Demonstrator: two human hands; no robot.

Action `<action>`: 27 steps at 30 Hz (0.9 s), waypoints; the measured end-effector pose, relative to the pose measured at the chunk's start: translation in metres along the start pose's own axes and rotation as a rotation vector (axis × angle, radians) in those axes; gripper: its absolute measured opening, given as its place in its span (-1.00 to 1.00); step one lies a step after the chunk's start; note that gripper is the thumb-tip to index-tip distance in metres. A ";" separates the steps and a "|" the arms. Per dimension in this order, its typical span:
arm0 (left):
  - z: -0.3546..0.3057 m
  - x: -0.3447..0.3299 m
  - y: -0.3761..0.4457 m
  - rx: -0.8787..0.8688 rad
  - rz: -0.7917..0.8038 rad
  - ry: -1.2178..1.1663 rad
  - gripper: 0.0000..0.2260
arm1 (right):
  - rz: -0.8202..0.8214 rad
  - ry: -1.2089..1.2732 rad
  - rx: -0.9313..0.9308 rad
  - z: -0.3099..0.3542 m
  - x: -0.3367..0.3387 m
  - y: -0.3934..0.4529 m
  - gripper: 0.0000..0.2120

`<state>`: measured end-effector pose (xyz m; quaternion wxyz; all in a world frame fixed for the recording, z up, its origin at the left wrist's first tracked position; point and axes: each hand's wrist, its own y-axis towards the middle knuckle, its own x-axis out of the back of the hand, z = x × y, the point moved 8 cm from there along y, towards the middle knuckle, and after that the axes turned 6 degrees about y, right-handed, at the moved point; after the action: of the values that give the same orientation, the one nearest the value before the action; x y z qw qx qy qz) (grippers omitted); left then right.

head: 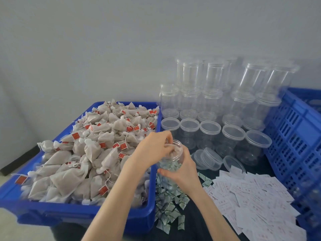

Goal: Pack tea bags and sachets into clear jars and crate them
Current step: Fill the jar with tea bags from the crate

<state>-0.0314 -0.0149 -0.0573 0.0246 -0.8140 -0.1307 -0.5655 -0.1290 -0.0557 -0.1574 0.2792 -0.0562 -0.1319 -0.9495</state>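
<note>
My right hand [182, 173] grips a clear jar [176, 154] from the side, holding it tilted above the pile of small green-white sachets [167, 200]. The fingertips of my left hand [152, 148] are at the jar's open mouth, pinched on something pale that I cannot make out. The jar is open, with no lid. To the left, a blue bin [69, 213] is heaped with grey tea bags [90, 153] carrying red tags.
Rows of empty lidded jars [210, 131] stand stacked against the wall behind. Loose clear lids [211, 158] lie beside them. White paper slips [251, 197] are spread at the right. A blue slatted crate [295, 136] stands at the far right.
</note>
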 end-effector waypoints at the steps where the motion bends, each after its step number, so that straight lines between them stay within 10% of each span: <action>1: 0.001 -0.007 0.003 0.002 0.033 0.082 -0.94 | -0.004 -0.009 0.001 0.001 0.000 0.000 -0.11; 11: 0.035 0.016 0.009 0.020 -0.102 -0.141 -0.91 | -0.013 -0.037 -0.002 -0.003 0.000 0.000 -0.19; 21: 0.128 0.032 -0.047 0.628 0.136 0.608 -0.77 | -0.009 0.007 -0.036 -0.012 0.004 -0.002 -0.18; 27: 0.107 0.063 -0.048 0.550 -0.166 0.453 -0.75 | -0.001 0.017 -0.032 -0.010 0.000 0.000 -0.20</action>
<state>0.0751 0.0633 -0.0428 0.2251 -0.6178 -0.3347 -0.6750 -0.1294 -0.0583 -0.1670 0.2788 -0.0526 -0.1141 -0.9521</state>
